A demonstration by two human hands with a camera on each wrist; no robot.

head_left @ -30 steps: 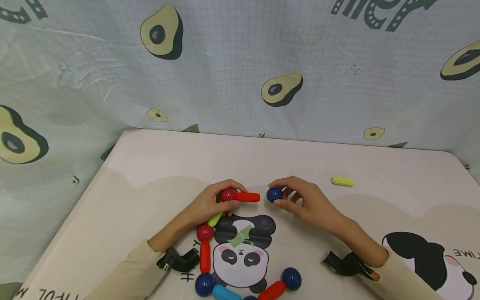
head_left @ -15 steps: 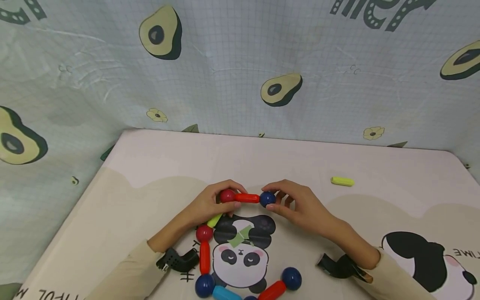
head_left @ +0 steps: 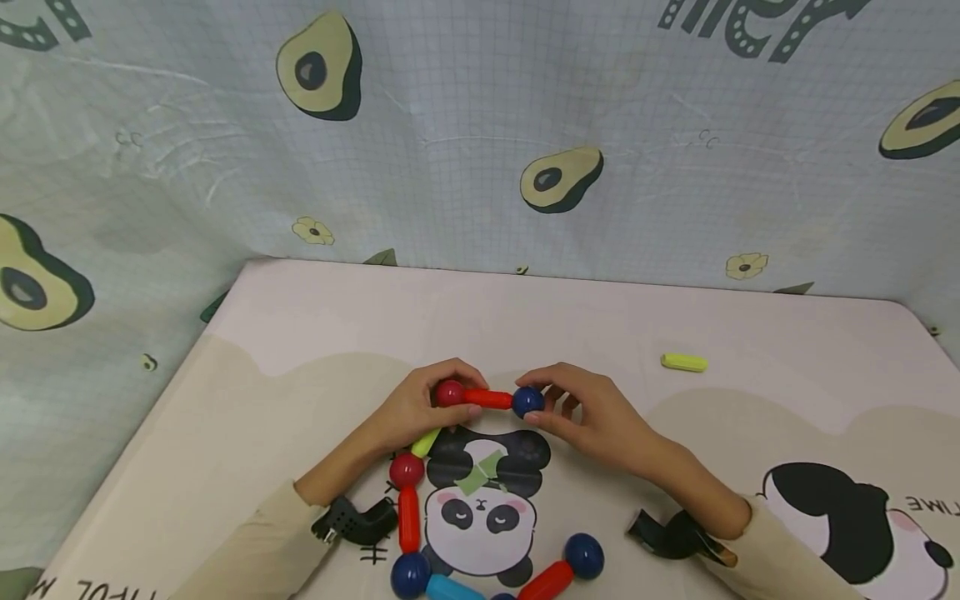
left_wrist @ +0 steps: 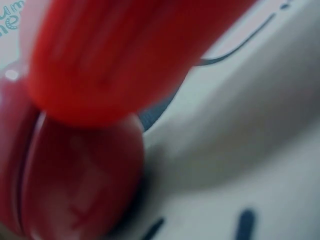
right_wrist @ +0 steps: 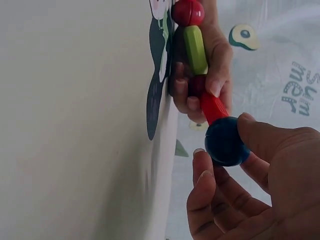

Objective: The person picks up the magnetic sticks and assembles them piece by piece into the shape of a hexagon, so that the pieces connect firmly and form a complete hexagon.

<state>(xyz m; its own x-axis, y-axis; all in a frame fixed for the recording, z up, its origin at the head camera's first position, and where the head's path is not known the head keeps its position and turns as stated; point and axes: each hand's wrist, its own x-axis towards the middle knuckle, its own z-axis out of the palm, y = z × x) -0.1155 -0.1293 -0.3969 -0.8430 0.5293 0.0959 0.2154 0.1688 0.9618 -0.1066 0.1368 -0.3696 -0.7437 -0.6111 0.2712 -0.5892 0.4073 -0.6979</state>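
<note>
My left hand grips a red ball between thumb and fingers. From that ball a red rod points right and meets a blue ball. Thumb and fingertips of my right hand pinch the blue ball, seen closely in the right wrist view. A yellow-green rod joins the gripped red ball to another red ball. The chain runs on through a red rod to a blue ball. The left wrist view shows only a blurred red rod and ball close up.
Along the bottom, a light blue rod, a red rod and a blue ball continue the chain. A loose yellow rod lies at the right back of the table. Behind rises an avocado-print cloth.
My right hand has moved left, bringing the blue ball from apart to touching the red rod's end. The left hand, still gripping its red ball, has shifted only slightly left.
</note>
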